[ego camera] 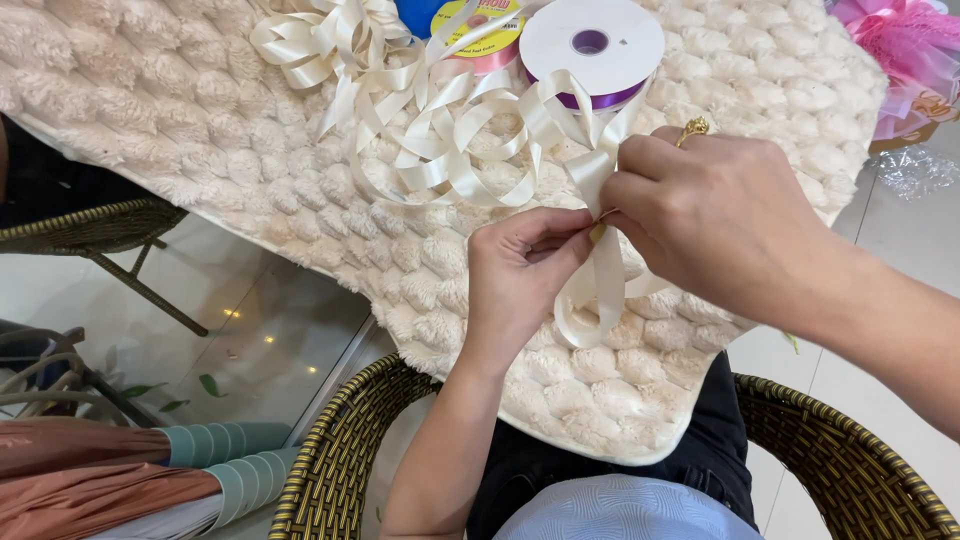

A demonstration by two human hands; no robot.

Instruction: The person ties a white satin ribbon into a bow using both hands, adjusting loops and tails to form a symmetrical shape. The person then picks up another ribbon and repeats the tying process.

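Observation:
A long cream satin ribbon point(440, 150) lies in loose loops across a fluffy cream cushion point(200, 120) on my lap. My left hand point(520, 280) pinches the ribbon at its gathered middle, a folded loop hanging below the fingers. Fingertip to fingertip with it, my right hand point(720, 220), with a gold ring on one finger, grips the same ribbon from the right. A white spool of purple ribbon point(592, 45) sits at the cushion's far edge, just beyond my hands.
A yellow and pink ribbon spool point(480, 35) lies beside the white one. Pink wrapping material point(905, 50) is at the upper right. I sit in a woven wicker chair point(330, 450). Rolled peach and green paper point(130, 480) lies lower left by a second chair point(100, 230).

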